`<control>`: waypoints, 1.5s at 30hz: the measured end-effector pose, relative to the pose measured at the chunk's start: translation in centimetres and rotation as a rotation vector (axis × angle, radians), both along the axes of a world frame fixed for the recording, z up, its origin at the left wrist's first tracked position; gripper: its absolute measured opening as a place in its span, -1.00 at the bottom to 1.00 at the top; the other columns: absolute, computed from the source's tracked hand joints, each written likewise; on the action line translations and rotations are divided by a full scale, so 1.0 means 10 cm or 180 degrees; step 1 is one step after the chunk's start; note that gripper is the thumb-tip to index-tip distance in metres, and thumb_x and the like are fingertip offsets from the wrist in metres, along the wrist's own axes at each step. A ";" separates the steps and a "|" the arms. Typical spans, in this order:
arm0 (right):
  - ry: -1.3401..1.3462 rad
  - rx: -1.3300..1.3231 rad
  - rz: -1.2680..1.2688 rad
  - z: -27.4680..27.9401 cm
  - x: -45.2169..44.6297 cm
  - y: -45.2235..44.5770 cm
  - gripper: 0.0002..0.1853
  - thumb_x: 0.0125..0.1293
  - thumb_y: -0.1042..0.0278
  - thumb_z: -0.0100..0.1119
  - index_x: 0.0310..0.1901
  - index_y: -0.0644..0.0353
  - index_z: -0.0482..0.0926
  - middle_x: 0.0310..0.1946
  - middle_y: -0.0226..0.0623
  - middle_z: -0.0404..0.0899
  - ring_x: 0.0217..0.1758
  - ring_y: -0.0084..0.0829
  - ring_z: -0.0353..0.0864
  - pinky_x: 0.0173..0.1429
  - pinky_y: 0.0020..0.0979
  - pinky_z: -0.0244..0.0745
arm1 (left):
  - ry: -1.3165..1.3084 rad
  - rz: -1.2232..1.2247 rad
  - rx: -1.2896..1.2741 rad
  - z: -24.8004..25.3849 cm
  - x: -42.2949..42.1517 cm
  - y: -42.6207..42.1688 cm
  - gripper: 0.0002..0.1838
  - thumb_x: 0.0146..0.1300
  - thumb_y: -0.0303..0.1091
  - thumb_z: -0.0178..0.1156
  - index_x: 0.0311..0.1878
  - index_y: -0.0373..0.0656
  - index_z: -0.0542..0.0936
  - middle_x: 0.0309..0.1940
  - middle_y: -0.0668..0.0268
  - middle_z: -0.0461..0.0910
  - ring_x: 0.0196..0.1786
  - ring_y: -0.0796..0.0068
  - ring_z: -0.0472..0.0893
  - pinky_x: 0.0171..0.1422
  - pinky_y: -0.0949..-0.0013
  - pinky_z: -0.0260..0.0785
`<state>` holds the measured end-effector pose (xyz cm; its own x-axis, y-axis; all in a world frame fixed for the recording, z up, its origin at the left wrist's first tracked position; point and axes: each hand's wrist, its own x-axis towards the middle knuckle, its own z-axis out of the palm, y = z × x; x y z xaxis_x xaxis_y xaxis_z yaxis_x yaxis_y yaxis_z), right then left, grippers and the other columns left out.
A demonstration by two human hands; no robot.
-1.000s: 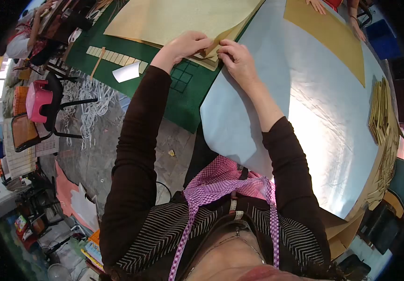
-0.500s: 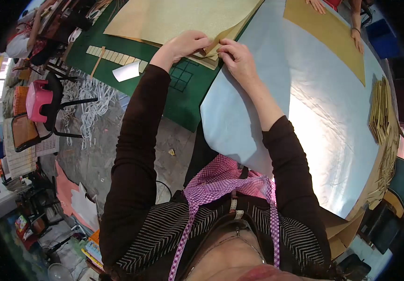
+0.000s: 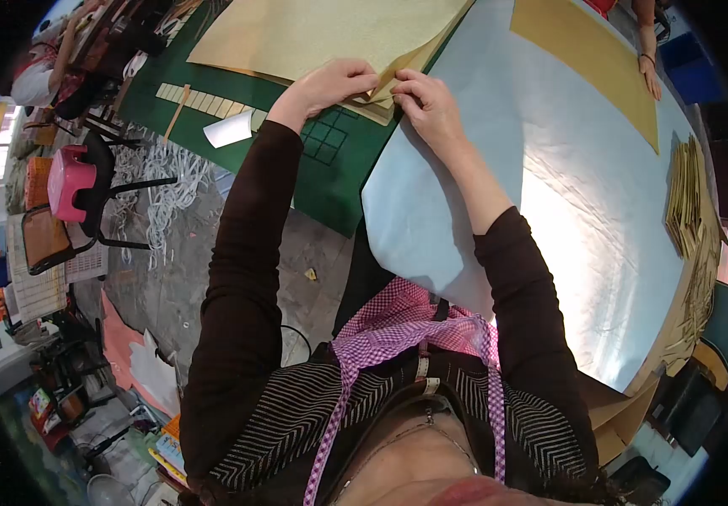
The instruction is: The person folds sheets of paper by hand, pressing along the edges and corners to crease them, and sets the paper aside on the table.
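A large pale gold paper sheet (image 3: 322,34) lies on the green table top, its near right corner curled up and more layers showing beneath it. My left hand (image 3: 336,86) is closed at that corner from the left, thumb and fingers pinching the paper edge. From the right, my right hand (image 3: 429,105) pinches the same lifted corner between thumb and fingertips. The two hands are close together, and the exact grip is partly hidden by the fingers. A strip of small cream rectangles (image 3: 204,102) and a curled white paper piece (image 3: 228,130) lie left of my left hand.
A light blue covered table (image 3: 444,202) adjoins on the right, bearing a gold sheet (image 3: 587,72) with a co-worker's hand (image 3: 651,78) beside it. Folded paper stacks (image 3: 686,198) line its right edge. A pink stool (image 3: 71,181) and white strips (image 3: 166,202) are at left.
One co-worker's hand has left the top of the gold sheet, and the other has shifted slightly. My hands stay nearly still at the paper corner.
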<state>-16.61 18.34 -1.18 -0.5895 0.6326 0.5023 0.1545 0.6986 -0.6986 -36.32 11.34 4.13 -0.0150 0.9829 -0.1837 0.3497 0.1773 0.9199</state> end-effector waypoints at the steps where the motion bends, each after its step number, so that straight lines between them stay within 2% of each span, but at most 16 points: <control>1: 0.0005 -0.0008 0.0015 0.00 0.00 0.00 -0.87 0.19 0.44 0.24 -0.21 0.14 0.66 0.04 -0.33 0.62 0.03 -0.27 0.53 0.14 -0.33 0.43 | -0.0029 0.0001 0.0002 -0.01 -0.01 0.00 -0.73 0.30 -0.22 0.17 -0.26 -0.28 0.60 -0.43 0.43 0.55 -0.34 0.68 0.46 -0.21 0.54 0.32; 5: -0.0046 -0.0008 0.0035 0.00 0.00 0.01 -0.88 0.19 0.44 0.24 -0.22 0.14 0.65 0.04 -0.34 0.62 0.04 -0.28 0.53 0.14 -0.33 0.44 | -0.0139 0.0004 0.0034 -0.02 -0.01 -0.01 -0.78 0.29 -0.28 0.18 -0.26 -0.29 0.60 -0.43 0.41 0.56 -0.34 0.66 0.48 -0.23 0.54 0.34; 8: 0.0046 -0.0039 0.0032 0.00 0.00 0.01 -0.88 0.19 0.43 0.24 -0.22 0.14 0.65 0.05 -0.34 0.62 0.03 -0.28 0.53 0.13 -0.34 0.44 | -0.0185 0.0016 -0.0057 0.01 0.04 -0.04 -0.86 0.30 -0.38 0.16 -0.19 -0.26 0.57 -0.37 0.47 0.52 -0.28 0.72 0.48 -0.17 0.59 0.35; 10: 0.0021 -0.0046 0.0017 0.01 0.00 0.00 -0.88 0.19 0.43 0.24 -0.22 0.14 0.65 0.05 -0.35 0.62 0.03 -0.28 0.54 0.13 -0.34 0.44 | 0.0110 0.0504 0.0604 -0.04 0.10 -0.06 -0.85 0.27 -0.40 0.16 -0.24 -0.31 0.58 -0.44 0.36 0.57 -0.35 0.66 0.51 -0.26 0.53 0.37; 13: -0.0029 -0.0053 0.0013 0.02 0.01 0.00 -0.87 0.19 0.43 0.24 -0.21 0.13 0.65 0.06 -0.35 0.61 0.03 -0.28 0.54 0.13 -0.34 0.44 | 0.0240 0.0974 0.0899 -0.12 0.18 -0.08 -0.88 0.26 -0.46 0.11 -0.21 -0.30 0.58 -0.43 0.36 0.57 -0.35 0.65 0.52 -0.25 0.52 0.38; 17: -0.0044 -0.0039 0.0042 0.01 0.01 0.01 -0.86 0.19 0.44 0.23 -0.19 0.13 0.65 0.07 -0.35 0.61 0.04 -0.28 0.53 0.15 -0.35 0.43 | 0.0247 0.0947 0.1016 -0.17 0.21 -0.11 -0.89 0.29 -0.47 0.11 -0.19 -0.27 0.57 -0.39 0.44 0.54 -0.30 0.67 0.49 -0.19 0.56 0.35; 20: -0.0079 -0.0145 0.0026 0.02 0.01 0.00 -0.85 0.20 0.44 0.22 -0.18 0.13 0.65 0.08 -0.34 0.60 0.06 -0.28 0.53 0.17 -0.35 0.43 | 0.0571 0.0755 0.0776 -0.11 0.22 -0.17 -0.86 0.29 -0.48 0.09 -0.15 -0.29 0.58 -0.36 0.40 0.54 -0.26 0.63 0.51 -0.15 0.53 0.36; 22: -0.0074 -0.0148 0.0026 0.02 0.01 0.00 -0.85 0.20 0.44 0.21 -0.18 0.14 0.65 0.08 -0.34 0.60 0.07 -0.28 0.53 0.18 -0.35 0.42 | 0.0838 0.0498 0.1305 -0.17 0.18 -0.19 -0.83 0.29 -0.47 0.10 -0.13 -0.33 0.57 -0.31 0.33 0.54 -0.21 0.62 0.50 -0.11 0.50 0.36; 25: -0.0058 -0.0129 0.0044 0.00 0.01 0.01 -0.84 0.21 0.44 0.21 -0.17 0.14 0.65 0.09 -0.33 0.60 0.09 -0.28 0.52 0.20 -0.34 0.41 | 0.0809 0.0181 0.1485 -0.17 0.14 -0.21 -0.81 0.30 -0.44 0.11 -0.13 -0.36 0.57 -0.25 0.28 0.53 -0.17 0.57 0.51 -0.08 0.48 0.36; 26: -0.0045 -0.0109 0.0061 -0.01 0.01 0.01 -0.85 0.21 0.44 0.21 -0.17 0.15 0.65 0.09 -0.33 0.59 0.11 -0.28 0.52 0.21 -0.34 0.40 | 0.0810 0.0180 0.1481 -0.16 0.14 -0.23 -0.81 0.30 -0.44 0.11 -0.13 -0.36 0.57 -0.25 0.28 0.53 -0.17 0.57 0.51 -0.08 0.48 0.36; 28: -0.0022 -0.0128 0.0068 -0.01 0.01 0.01 -0.85 0.21 0.44 0.20 -0.17 0.15 0.65 0.10 -0.32 0.59 0.11 -0.28 0.52 0.22 -0.33 0.40 | 0.0676 0.0246 0.1212 -0.07 0.19 -0.27 -0.83 0.25 -0.44 0.15 -0.16 -0.32 0.61 -0.29 0.18 0.57 -0.18 0.38 0.55 -0.10 0.41 0.38; 32: -0.0010 -0.0197 0.0082 0.00 0.01 0.00 -0.85 0.22 0.45 0.19 -0.18 0.16 0.65 0.10 -0.30 0.59 0.13 -0.28 0.52 0.23 -0.33 0.39 | 0.0769 0.0328 0.1102 -0.10 0.22 -0.25 -0.79 0.24 -0.35 0.21 -0.17 -0.31 0.62 -0.29 0.16 0.57 -0.17 0.36 0.56 -0.09 0.39 0.38; 34: -0.0028 -0.0183 0.0094 0.01 0.01 0.00 -0.85 0.22 0.45 0.19 -0.18 0.16 0.65 0.10 -0.30 0.59 0.12 -0.27 0.52 0.23 -0.33 0.39 | 0.0954 0.0451 0.1438 -0.19 0.20 -0.21 -0.78 0.29 -0.36 0.18 -0.17 -0.36 0.58 -0.32 0.28 0.52 -0.25 0.53 0.50 -0.15 0.47 0.34; 38: -0.0002 -0.0226 0.0141 0.03 0.01 0.01 -0.85 0.22 0.44 0.20 -0.18 0.17 0.65 0.10 -0.30 0.59 0.12 -0.27 0.53 0.21 -0.34 0.41 | 0.0897 0.0903 0.1332 -0.24 0.25 -0.17 -0.79 0.26 -0.35 0.21 -0.23 -0.35 0.60 -0.38 0.28 0.53 -0.30 0.50 0.52 -0.18 0.46 0.36; 40: 0.0014 -0.0166 0.0117 0.00 0.00 0.01 -0.85 0.22 0.43 0.21 -0.18 0.17 0.65 0.09 -0.30 0.59 0.12 -0.27 0.53 0.21 -0.34 0.41 | 0.1238 0.1148 0.1503 -0.20 0.29 -0.16 -0.80 0.24 -0.34 0.23 -0.28 -0.33 0.59 -0.44 0.25 0.53 -0.36 0.47 0.53 -0.23 0.44 0.36; 45: 0.0040 -0.0158 0.0107 0.01 0.02 0.00 -0.85 0.21 0.43 0.22 -0.18 0.16 0.65 0.09 -0.31 0.59 0.11 -0.28 0.53 0.20 -0.34 0.42 | 0.1642 0.1114 0.1876 -0.19 0.31 -0.12 -0.78 0.20 -0.33 0.27 -0.37 -0.32 0.57 -0.48 0.21 0.51 -0.42 0.36 0.51 -0.30 0.36 0.34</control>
